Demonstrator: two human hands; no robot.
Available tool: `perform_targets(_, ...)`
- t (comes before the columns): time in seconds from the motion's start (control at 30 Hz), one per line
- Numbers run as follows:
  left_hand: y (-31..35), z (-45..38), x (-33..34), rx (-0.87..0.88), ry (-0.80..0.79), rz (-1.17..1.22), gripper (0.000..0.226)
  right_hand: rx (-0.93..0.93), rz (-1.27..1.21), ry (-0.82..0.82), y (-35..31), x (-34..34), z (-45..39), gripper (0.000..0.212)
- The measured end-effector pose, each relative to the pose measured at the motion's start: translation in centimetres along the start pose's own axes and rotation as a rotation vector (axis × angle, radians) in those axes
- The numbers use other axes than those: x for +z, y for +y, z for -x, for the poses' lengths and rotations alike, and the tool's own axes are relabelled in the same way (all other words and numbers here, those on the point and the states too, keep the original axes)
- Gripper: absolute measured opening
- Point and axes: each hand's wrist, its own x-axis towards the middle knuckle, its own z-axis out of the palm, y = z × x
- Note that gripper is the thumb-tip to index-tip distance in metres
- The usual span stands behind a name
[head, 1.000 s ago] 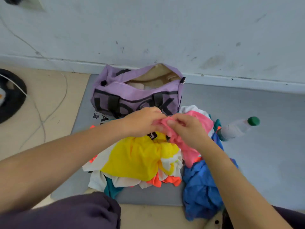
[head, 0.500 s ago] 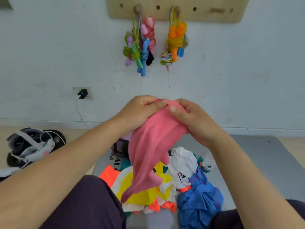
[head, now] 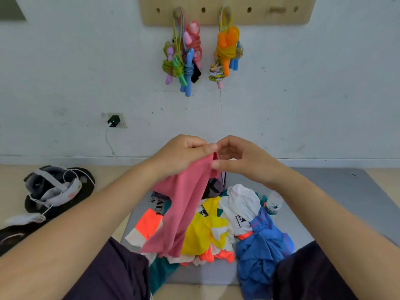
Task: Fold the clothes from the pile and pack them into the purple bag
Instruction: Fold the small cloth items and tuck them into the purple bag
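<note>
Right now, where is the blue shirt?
In the head view, the blue shirt lies crumpled on the grey mat, at the pile's right edge, just below the plastic bottle.

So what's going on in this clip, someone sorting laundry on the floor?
A person holds a pink garment up in front of them. The left hand grips its top edge and the right hand pinches it beside that. It hangs unfolded over the clothes pile on the grey mat. The purple bag is mostly hidden behind the garment.
</note>
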Motion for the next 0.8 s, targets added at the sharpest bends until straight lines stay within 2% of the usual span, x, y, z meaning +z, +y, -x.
perform_targets(0.13, -4.3, -0.6, 1.5, -0.069, 0.027, 0.048, 0.027, 0.116, 0.016, -0.011, 4.0, 2.4, -1.1, 0.018)
perform_targets(0.2, -6.4, -0.7, 1.5, -0.096, 0.045, 0.042, 0.033, 0.15, 0.049, -0.025, 5.6, 2.4, -1.6, 0.005)
perform_targets(0.27, -7.7, -1.3, 1.1, -0.075, 0.033, -0.046, 0.041, 0.155, 0.09, -0.035, 6.3, 1.9, -2.2, 0.017)
perform_targets(0.37, -8.8, -2.1, -0.1, -0.064, 0.051, -0.086, 0.046, 0.157, 0.063, 0.026, 7.2, 0.8, -2.9, 0.012)
perform_targets(0.47, -9.4, -2.6, -0.8, -0.111, -0.084, -0.254, 0.046, 0.167, -0.061, 0.091, 7.9, 0.4, -3.2, 0.015)
perform_targets(0.53, -9.7, -2.6, -0.5, -0.158, -0.229, -0.408, 0.034, 0.165, -0.112, 0.065, 7.9, 0.8, -3.3, 0.015)
perform_targets(0.57, -9.6, -2.5, -0.2, -0.175, -0.288, -0.379, 0.016, 0.171, -0.117, 0.037, 8.0, 1.1, -3.4, 0.016)
perform_targets(0.6, -9.4, -2.3, 0.1, -0.175, -0.322, -0.29, 0.014, 0.176, -0.113, 0.008, 8.0, 1.5, -3.4, 0.016)
perform_targets(0.67, -9.3, -2.1, 0.7, -0.176, -0.323, -0.001, 0.042, 0.178, -0.087, -0.032, 8.0, 2.1, -3.3, 0.013)
perform_targets(0.73, -9.0, -2.0, 1.3, -0.187, -0.307, 0.178, 0.04, 0.191, -0.06, -0.036, 7.8, 2.5, -3.3, 0.011)
perform_targets(0.8, -8.8, -1.9, 1.9, -0.219, -0.289, 0.215, 0.029, 0.207, -0.04, -0.019, 7.6, 2.7, -3.2, 0.02)
